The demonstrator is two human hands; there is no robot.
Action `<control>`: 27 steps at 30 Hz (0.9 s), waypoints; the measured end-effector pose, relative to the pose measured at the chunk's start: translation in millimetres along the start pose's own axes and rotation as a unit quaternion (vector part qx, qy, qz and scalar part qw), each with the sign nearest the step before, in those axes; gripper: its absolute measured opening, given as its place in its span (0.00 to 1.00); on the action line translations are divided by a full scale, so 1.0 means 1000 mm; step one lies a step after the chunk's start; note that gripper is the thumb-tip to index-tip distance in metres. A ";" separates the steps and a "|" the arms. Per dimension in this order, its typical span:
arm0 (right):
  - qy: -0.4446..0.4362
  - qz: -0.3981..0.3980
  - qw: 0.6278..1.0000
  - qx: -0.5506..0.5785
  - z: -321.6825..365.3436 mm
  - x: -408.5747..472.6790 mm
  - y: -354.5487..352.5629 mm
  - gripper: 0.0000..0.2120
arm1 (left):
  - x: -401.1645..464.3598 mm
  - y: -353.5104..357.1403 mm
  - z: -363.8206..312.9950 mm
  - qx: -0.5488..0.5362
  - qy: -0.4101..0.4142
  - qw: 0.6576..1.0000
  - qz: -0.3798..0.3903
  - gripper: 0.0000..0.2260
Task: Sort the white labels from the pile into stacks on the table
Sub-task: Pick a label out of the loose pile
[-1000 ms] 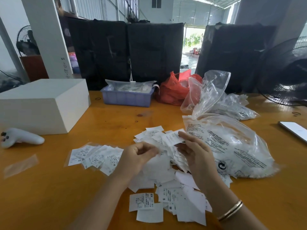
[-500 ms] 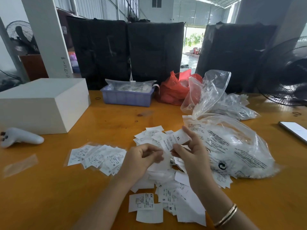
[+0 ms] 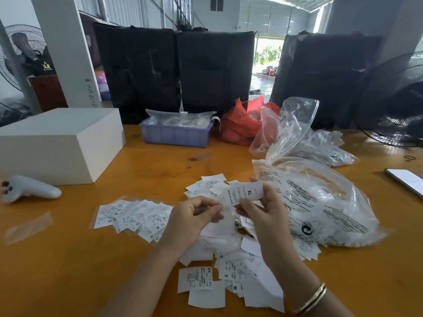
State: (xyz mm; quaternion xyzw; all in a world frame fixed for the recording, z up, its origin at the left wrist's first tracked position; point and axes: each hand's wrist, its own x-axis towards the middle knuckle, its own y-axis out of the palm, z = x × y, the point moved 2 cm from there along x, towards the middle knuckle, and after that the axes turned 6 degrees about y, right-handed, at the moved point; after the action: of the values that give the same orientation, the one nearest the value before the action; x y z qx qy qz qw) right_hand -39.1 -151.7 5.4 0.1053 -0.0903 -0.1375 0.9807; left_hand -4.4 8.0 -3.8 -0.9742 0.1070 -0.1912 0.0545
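Labels [image 3: 229,255] lie in a loose white pile at the lower centre of the frame, on the orange table [image 3: 68,271], and both hands are over the pile's upper part. The right hand [image 3: 263,209] pinches a small bunch of labels between thumb and fingers; the top label [image 3: 246,193], printed XL, is held up just above the pile. The left hand [image 3: 192,216] sits just left of it, fingers curled, thumb and fingertips on the lower left edge of the same bunch. A gold bangle [image 3: 312,298] circles the right wrist at the lower right.

Left of the left hand, a fanned row of labels [image 3: 132,216] lies flat on the table, apart from the pile. To the right of the right hand, a clear printed bag [image 3: 320,202] rests against the pile's edge. Further up are a red bag [image 3: 240,124] and a blue tray [image 3: 176,133]. A white box [image 3: 57,143] is at the left edge, with a white controller [image 3: 29,189] below it. A phone [image 3: 407,179] lies at the right edge.
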 end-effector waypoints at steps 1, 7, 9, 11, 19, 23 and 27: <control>-0.003 0.014 1.000 -0.012 0.000 0.000 0.001 0.18 | 0.000 -0.001 -0.001 -0.003 0.002 1.000 -0.004 0.06; 0.007 0.064 0.994 -0.090 -0.003 0.002 0.000 0.23 | 0.000 -0.004 -0.003 0.001 0.013 1.000 -0.016 0.11; 0.022 0.078 0.990 -0.116 -0.004 0.004 -0.001 0.24 | 0.001 -0.004 -0.002 0.000 0.013 1.000 -0.011 0.09; 0.031 0.099 0.985 -0.138 -0.004 0.005 -0.002 0.24 | 0.001 -0.004 -0.002 0.001 0.011 1.000 0.004 0.08; 0.032 0.055 0.991 -0.122 -0.001 0.005 -0.007 0.05 | 0.001 -0.004 0.002 0.047 -0.005 0.999 0.008 0.06; 0.004 0.053 0.978 -0.204 -0.005 0.003 -0.001 0.04 | -0.001 -0.001 -0.001 0.056 0.002 0.998 0.013 0.05; -0.041 0.045 0.963 -0.262 -0.009 -0.001 0.004 0.08 | -0.001 -0.002 -0.003 0.071 0.011 0.997 -0.002 0.06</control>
State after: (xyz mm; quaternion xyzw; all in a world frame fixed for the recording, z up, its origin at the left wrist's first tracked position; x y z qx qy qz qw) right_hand -37.0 -146.5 -2.2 -0.1653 -0.0958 -0.1159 0.9747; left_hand -5.6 10.3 -1.0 -0.9660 0.0915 -0.2091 0.1217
